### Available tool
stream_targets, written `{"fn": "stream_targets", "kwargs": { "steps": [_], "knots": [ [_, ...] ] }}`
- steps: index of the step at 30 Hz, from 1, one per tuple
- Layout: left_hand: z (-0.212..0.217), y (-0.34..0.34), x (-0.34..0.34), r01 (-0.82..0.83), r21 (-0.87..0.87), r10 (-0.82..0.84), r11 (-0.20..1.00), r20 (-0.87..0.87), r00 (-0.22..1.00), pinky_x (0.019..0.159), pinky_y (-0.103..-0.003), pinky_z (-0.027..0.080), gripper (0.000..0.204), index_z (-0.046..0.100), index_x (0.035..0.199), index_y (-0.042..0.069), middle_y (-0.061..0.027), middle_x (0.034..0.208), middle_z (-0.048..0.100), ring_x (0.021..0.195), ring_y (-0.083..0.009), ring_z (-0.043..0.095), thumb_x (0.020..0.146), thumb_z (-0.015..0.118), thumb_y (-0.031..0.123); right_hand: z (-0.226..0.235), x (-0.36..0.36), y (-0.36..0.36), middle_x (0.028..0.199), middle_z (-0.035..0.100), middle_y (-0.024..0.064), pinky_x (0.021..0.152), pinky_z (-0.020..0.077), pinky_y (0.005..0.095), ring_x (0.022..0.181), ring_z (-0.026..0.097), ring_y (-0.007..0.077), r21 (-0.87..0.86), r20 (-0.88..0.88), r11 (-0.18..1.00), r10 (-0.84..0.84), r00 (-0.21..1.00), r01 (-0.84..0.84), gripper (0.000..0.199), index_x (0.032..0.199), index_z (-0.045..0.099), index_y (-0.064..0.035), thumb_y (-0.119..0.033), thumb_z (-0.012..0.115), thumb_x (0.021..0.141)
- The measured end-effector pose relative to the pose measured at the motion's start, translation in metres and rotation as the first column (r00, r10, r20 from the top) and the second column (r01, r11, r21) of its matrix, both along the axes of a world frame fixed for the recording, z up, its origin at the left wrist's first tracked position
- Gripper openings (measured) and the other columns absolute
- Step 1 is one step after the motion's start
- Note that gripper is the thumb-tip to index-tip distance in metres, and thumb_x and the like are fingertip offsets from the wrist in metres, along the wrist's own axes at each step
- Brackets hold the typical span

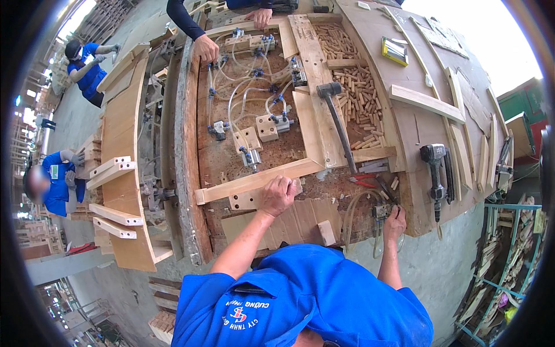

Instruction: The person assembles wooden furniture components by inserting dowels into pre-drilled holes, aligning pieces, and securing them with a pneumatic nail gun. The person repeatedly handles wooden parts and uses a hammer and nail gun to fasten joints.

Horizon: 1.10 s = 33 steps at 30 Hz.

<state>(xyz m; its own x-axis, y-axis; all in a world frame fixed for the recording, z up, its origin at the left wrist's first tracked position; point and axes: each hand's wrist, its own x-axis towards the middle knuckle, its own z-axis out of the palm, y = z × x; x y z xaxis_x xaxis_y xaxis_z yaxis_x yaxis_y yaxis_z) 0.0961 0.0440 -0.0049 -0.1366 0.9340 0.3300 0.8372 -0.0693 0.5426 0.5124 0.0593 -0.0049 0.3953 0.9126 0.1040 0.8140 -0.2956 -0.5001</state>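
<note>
My left hand (pixel 279 195) is closed, knuckles up, over a drilled wooden block (pixel 245 200) along the near side of a long wooden bar (pixel 260 180). What its fingers grip is hidden. My right hand (pixel 395 222) is curled against a small air valve (pixel 380 212) with clear hoses at the bench's near edge. A black handle (pixel 386 188) reaches toward its fingertips. Beyond the bar, pneumatic cylinders on wooden blocks (pixel 267 128) are joined by clear tubes (pixel 234 104) with blue fittings. The bar meets an upright board (pixel 317 87) at its right end.
A hammer (pixel 338 124) leans across the board beside a bin of dowels (pixel 359 95). Red-handled pliers (pixel 363 180) lie near my right hand. A power driver (pixel 435 173) rests at right. Across the bench are another person's hands (pixel 206 48); two more people stand at left.
</note>
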Motion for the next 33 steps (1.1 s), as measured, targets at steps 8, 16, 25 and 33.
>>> {"fn": "stream_targets", "kwargs": {
  "steps": [8, 16, 25, 33],
  "knots": [
    [-0.0007, 0.0014, -0.0015, 0.003, 0.003, -0.003, 1.0, -0.008, 1.0, 0.068, -0.046, 0.055, 0.021, 0.059, 0.09, 0.012, -0.0093, 0.084, 0.063, 0.077, -0.0322, 0.068, 0.098, 0.074, 0.024, -0.0019, -0.0025, 0.0003, 0.119, 0.075, 0.0286, 0.096, 0.0549, 0.0532, 0.112, 0.07, 0.0503, -0.009, -0.035, 1.0, -0.02, 0.999, 0.02, 0.042, 0.131, 0.069, 0.0009, -0.034, 0.058, 0.111],
    [-0.0011, 0.0017, -0.0022, -0.003, 0.004, 0.003, 1.0, -0.023, 1.0, 0.064, -0.046, 0.055, 0.021, 0.059, 0.089, 0.012, -0.0083, 0.082, 0.062, 0.073, -0.0315, 0.068, 0.098, 0.073, 0.025, 0.0015, -0.0056, 0.0011, 0.12, 0.074, 0.0313, 0.097, 0.0546, 0.0533, 0.113, 0.07, 0.0509, -0.009, -0.053, 1.0, -0.016, 0.998, 0.015, 0.043, 0.133, 0.068, 0.0018, -0.034, 0.057, 0.111],
    [0.0012, 0.0026, 0.0, 0.008, 0.0, -0.008, 1.0, -0.007, 1.0, 0.067, -0.046, 0.055, 0.021, 0.059, 0.089, 0.011, -0.0093, 0.082, 0.062, 0.074, -0.0321, 0.068, 0.099, 0.073, 0.024, -0.0017, -0.0017, -0.0001, 0.117, 0.075, 0.0275, 0.095, 0.0547, 0.0528, 0.11, 0.07, 0.0492, 0.032, -0.023, 0.999, -0.026, 0.999, 0.026, 0.04, 0.13, 0.069, -0.002, -0.034, 0.058, 0.11],
    [0.0014, 0.0013, -0.001, 0.005, 0.015, -0.005, 1.0, 0.0, 1.0, 0.068, -0.046, 0.055, 0.021, 0.059, 0.09, 0.011, -0.0097, 0.083, 0.063, 0.076, -0.0327, 0.068, 0.098, 0.074, 0.023, -0.0021, 0.0026, 0.0049, 0.117, 0.075, 0.0277, 0.095, 0.0544, 0.0517, 0.113, 0.07, 0.0476, 0.013, -0.027, 0.999, -0.042, 0.999, 0.042, 0.043, 0.127, 0.072, -0.0004, -0.038, 0.058, 0.11]
  ]
}}
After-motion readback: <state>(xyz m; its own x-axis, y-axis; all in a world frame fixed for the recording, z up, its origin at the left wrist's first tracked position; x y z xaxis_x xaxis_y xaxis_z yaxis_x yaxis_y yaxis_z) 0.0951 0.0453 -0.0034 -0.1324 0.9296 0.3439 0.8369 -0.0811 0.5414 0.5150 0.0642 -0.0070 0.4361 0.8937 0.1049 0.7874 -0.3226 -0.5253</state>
